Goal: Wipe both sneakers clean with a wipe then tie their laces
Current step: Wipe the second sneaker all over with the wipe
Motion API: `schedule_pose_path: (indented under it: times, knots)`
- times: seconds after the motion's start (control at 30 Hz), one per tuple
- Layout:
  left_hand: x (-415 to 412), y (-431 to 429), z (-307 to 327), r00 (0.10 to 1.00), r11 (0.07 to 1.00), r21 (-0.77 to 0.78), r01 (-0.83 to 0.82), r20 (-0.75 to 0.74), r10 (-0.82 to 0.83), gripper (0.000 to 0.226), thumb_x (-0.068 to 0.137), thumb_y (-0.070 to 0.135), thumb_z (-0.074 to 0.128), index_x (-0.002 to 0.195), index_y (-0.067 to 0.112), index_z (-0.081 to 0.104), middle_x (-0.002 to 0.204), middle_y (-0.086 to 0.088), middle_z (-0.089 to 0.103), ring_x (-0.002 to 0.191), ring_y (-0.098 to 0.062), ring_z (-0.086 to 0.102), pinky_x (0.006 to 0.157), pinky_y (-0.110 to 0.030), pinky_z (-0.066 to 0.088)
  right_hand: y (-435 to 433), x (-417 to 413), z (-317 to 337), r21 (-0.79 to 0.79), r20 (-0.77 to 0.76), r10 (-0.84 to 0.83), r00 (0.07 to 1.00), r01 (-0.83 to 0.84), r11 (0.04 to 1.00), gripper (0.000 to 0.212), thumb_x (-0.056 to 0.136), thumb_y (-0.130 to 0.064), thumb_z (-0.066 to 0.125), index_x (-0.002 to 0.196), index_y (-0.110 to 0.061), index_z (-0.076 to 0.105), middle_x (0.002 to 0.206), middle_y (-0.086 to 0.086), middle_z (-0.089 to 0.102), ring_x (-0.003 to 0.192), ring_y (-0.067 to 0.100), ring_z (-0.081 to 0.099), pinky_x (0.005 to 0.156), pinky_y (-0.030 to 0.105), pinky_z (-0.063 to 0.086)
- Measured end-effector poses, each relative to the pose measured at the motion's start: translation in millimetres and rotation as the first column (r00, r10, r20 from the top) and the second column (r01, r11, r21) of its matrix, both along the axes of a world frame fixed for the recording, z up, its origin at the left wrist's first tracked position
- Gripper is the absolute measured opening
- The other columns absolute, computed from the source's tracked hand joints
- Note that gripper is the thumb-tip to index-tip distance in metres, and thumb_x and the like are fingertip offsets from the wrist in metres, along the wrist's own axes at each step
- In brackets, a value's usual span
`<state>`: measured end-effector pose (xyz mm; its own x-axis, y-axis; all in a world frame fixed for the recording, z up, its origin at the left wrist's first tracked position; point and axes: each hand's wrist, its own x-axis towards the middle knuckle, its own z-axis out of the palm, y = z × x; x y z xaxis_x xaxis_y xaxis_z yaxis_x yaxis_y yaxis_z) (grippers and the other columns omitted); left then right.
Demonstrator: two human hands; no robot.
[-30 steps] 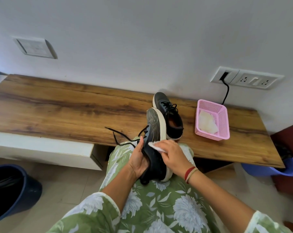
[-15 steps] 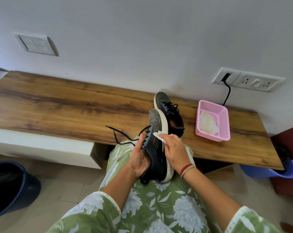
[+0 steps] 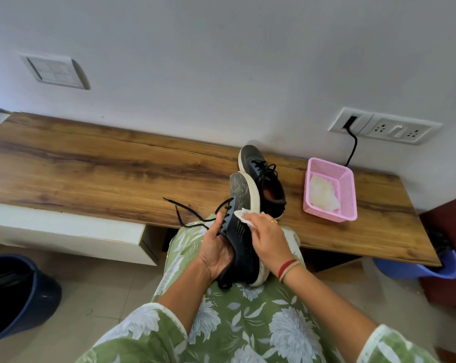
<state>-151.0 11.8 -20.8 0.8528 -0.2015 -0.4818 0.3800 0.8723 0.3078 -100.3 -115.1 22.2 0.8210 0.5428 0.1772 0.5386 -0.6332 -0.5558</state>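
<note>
Right now you hold the dark sneaker (image 3: 241,231) on your lap, heel down and toe raised toward the desk, its white sole edge facing right. Your left hand (image 3: 216,250) grips it from the lace side, thumb lying along the eyelets and fingers wrapped under the collar. Your right hand (image 3: 267,237) curls over a white wipe (image 3: 243,217) and presses it against the upper's side panel, which shows faint pale streaks. The loose black laces (image 3: 185,213) trail off to the left over the desk edge.

Just behind, the second sneaker (image 3: 263,179) stands on the wooden desk (image 3: 90,174), laces untied and toe pointing to the wall. Near its right sits a pink mesh basket (image 3: 348,189) holding a crumpled heap of pale wipes (image 3: 322,193).

A black cord (image 3: 352,150) runs from the wall socket (image 3: 386,128) down behind the basket. On the floor, a dark blue bucket (image 3: 20,292) stands at the left, and a blue tub (image 3: 431,268) shows partly under the desk's right end.
</note>
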Motion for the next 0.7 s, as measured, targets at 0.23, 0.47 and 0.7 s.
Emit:
schedule_pose_path:
  times: [0.23, 0.47, 0.7]
  knots:
    - [1, -2, 8, 1.0, 1.0, -0.014, -0.007, 0.006, 0.007, 0.072, 0.086, 0.055, 0.05, 0.133, 0.001, 0.053, 0.133, -0.023, 0.052, 0.115, -0.034, 0.056, 0.101, -0.043, 0.045, -18, 3, 18, 0.127, -0.202, 0.023, 0.979, 0.003, 0.992, 0.028, 0.093, -0.005, 0.045, 0.111, -0.019, 0.063, 0.086, -0.009, 0.062, 0.069, -0.005, 0.051, 0.062, 0.01, 0.038]
    - [0, -2, 4, 0.999, 0.999, -0.019, -0.035, -0.018, 0.035, 0.062, 0.091, 0.053, 0.041, 0.102, 0.001, 0.073, 0.103, -0.022, 0.068, 0.095, -0.032, 0.067, 0.086, -0.04, 0.054, -4, -25, -3, -0.03, -0.097, 0.123, 0.988, -0.126, 0.992, 0.036, 0.086, -0.005, 0.041, 0.114, -0.008, 0.064, 0.113, 0.004, 0.064, 0.108, 0.014, 0.052, 0.096, 0.02, 0.034]
    - [-3, -9, 8, 0.997, 0.998, 0.052, 0.021, -0.072, -0.017, 0.046, 0.092, 0.039, 0.049, 0.096, 0.002, 0.076, 0.108, -0.021, 0.068, 0.096, -0.03, 0.067, 0.099, -0.043, 0.043, -11, 33, 47, 0.396, -0.84, 0.078, 0.537, 0.507, 0.766, 0.02, 0.096, -0.012, 0.045, 0.104, -0.01, 0.063, 0.099, 0.011, 0.067, 0.082, 0.022, 0.061, 0.063, 0.028, 0.053]
